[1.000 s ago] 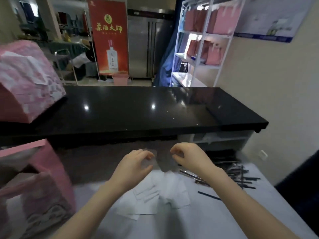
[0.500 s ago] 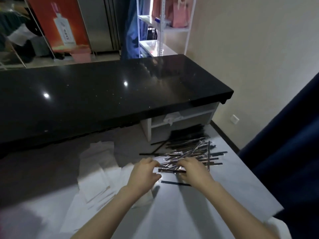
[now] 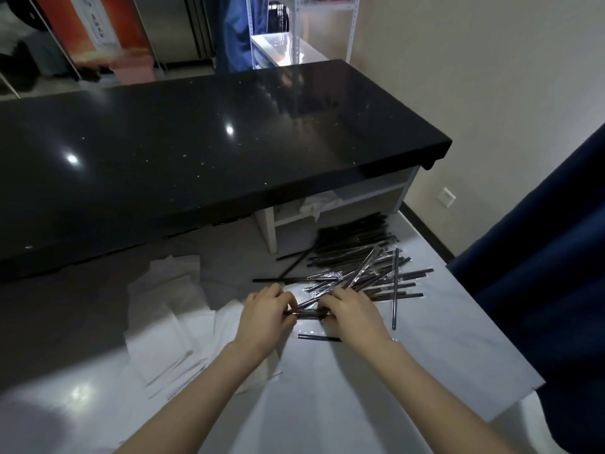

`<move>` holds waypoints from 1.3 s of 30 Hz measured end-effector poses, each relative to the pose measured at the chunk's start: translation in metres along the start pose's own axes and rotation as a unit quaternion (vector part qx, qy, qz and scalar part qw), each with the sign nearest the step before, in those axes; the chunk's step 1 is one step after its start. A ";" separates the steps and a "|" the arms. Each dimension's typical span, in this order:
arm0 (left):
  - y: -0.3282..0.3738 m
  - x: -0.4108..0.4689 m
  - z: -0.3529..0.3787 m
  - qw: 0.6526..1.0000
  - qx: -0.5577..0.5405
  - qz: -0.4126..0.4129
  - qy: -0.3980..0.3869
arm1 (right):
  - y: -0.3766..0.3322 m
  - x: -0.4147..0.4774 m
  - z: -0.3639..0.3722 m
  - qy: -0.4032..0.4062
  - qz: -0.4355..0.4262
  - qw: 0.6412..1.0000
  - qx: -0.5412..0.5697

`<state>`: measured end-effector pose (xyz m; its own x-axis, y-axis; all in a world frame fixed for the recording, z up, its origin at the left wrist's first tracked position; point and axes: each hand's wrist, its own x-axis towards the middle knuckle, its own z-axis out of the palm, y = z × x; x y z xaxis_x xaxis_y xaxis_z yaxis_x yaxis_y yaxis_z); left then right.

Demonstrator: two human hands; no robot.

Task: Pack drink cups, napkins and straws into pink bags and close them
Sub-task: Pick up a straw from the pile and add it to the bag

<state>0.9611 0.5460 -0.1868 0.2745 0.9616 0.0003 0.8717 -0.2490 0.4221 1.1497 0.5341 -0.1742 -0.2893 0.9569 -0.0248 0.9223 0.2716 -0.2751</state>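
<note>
A pile of black straws in clear wrappers lies on the white table, to the right of centre. At the near edge of the pile, my left hand and my right hand both pinch a wrapped straw, one hand at each end. Another single straw lies just below them. White napkins are spread loosely to the left of my hands. No cups or pink bags are in view.
A long black counter runs across behind the table. Dark blue fabric hangs at the right. A white shelf rack and an orange banner stand in the background.
My view has swung right and down, from the pink bags and napkins to the straw pile. Both hands moved from the napkins to the straws and closed on one.
</note>
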 end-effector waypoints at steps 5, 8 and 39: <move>-0.003 -0.008 -0.009 0.999 -0.044 0.000 -0.004 | -0.003 0.002 0.001 0.016 -0.016 1.000 0.006; -0.006 -0.012 -0.016 0.998 -0.065 0.014 -0.006 | -0.005 0.004 -0.001 0.028 -0.029 0.999 0.008; -0.086 -0.152 -0.150 0.955 -0.189 -0.094 0.207 | -0.173 0.038 -0.030 -0.002 -0.303 0.952 -0.029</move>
<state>0.7835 0.4381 -0.0866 -0.1239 0.9682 0.2173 0.6588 -0.0835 0.7477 0.9870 0.5263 -0.0992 -0.7743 0.6216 0.1189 0.5974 0.7798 -0.1870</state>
